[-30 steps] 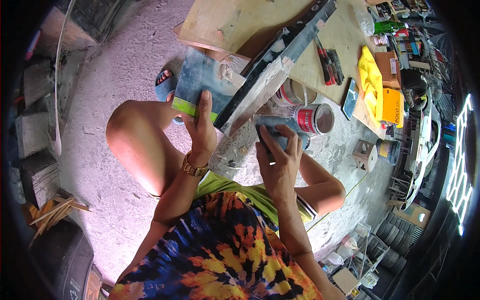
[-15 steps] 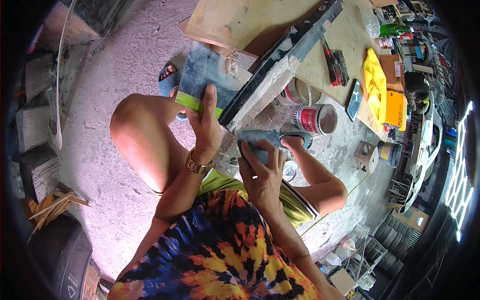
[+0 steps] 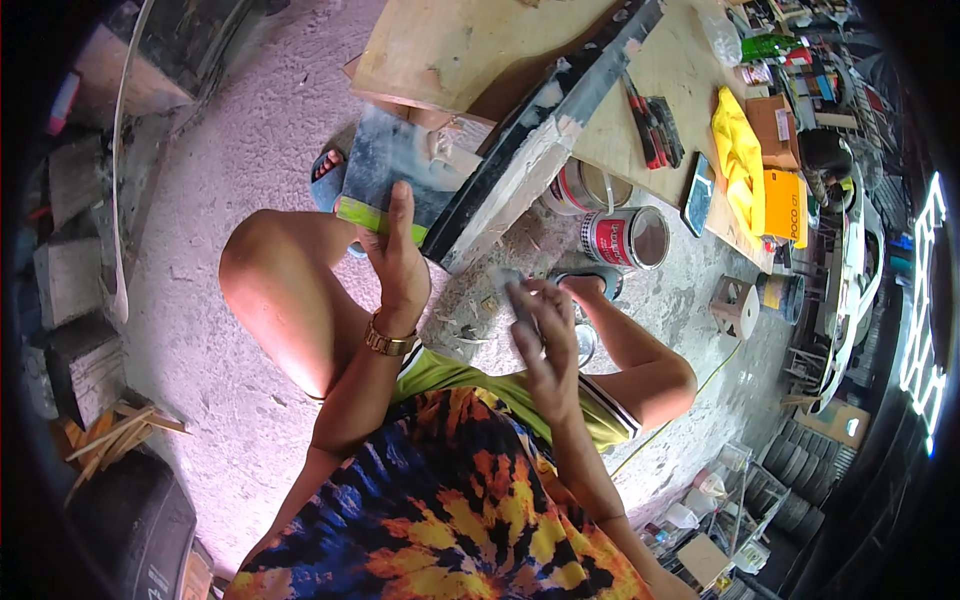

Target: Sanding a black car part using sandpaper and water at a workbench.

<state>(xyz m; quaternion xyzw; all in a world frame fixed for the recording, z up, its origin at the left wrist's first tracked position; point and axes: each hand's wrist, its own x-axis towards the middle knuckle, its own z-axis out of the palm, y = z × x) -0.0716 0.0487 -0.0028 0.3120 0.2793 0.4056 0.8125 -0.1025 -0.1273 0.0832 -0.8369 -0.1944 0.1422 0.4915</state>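
My left hand (image 3: 403,275) grips the lower end of a flat blue-grey plate (image 3: 385,160), its thumb lying over a yellow-green edge strip. A beige smear of putty-like paste (image 3: 440,146) sits on the plate's upper right part. Beside the plate runs a long black-edged panel (image 3: 465,210) whose side face is coated with rough whitish filler (image 3: 530,165). In front of my lap, my right hand (image 3: 550,350) is closed on a thin grey spreader (image 3: 508,281), turned nearly edge-on and blurred by motion. The spreader is apart from both plate and panel.
Two paint-type cans (image 3: 640,238) stand on the floor under the wooden table (image 3: 620,140). On the table lie a red-and-black tool (image 3: 645,120), a phone (image 3: 699,194), a yellow cloth (image 3: 738,150) and a yellow box (image 3: 784,205). A white stool (image 3: 734,306) stands to the right.
My right hand has rotated the spreader from flat to nearly edge-on. The plate in my left hand has shifted slightly left and down in view, along with the surroundings.
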